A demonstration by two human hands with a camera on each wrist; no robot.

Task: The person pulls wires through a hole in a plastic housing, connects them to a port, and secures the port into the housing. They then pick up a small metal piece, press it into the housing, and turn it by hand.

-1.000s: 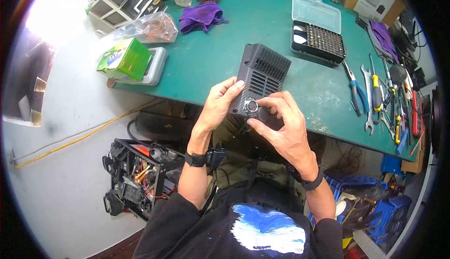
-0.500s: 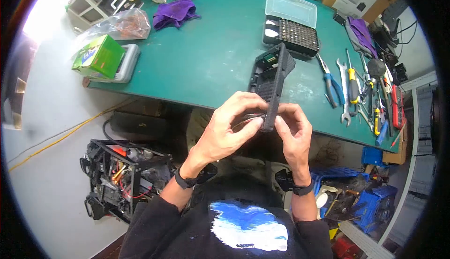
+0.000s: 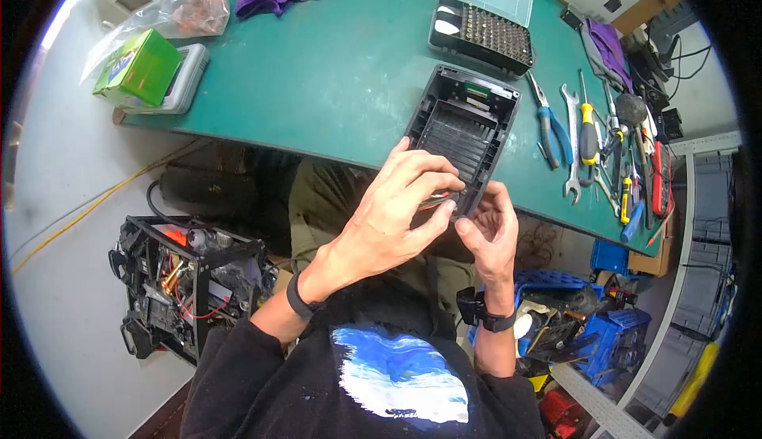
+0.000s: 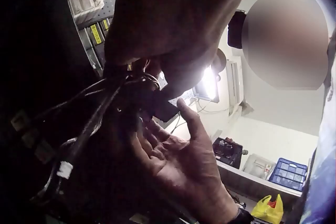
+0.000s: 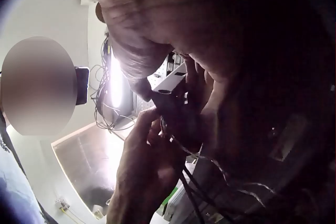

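Note:
A black plastic housing [image 3: 456, 139] is tilted with its hollow, ribbed inside facing up, and a small green circuit board [image 3: 477, 90] shows at its far end. My left hand [image 3: 385, 213] reaches over the near end, its thumb and fingers bent around thin wires [image 3: 436, 199]. At the near right corner my right hand [image 3: 494, 236] grips the housing, with the thumb at the edge and fingers curled beneath. Loose wires [image 5: 226, 174] trail below the hands in the right wrist view. Shadow hides much of the grip in both wrist views.
Beyond the housing stands an open bit case [image 3: 484, 34] on the green table [image 3: 317, 90]. Pliers [image 3: 549, 121], a wrench [image 3: 571, 145] and a screwdriver [image 3: 587, 133] lie to the right. A green box [image 3: 139, 70] sits at the left edge.
The housing has turned from its slatted outer face to its hollow inside. My left hand has moved from its left side to over its near end; my right hand has left the round fitting for the corner.

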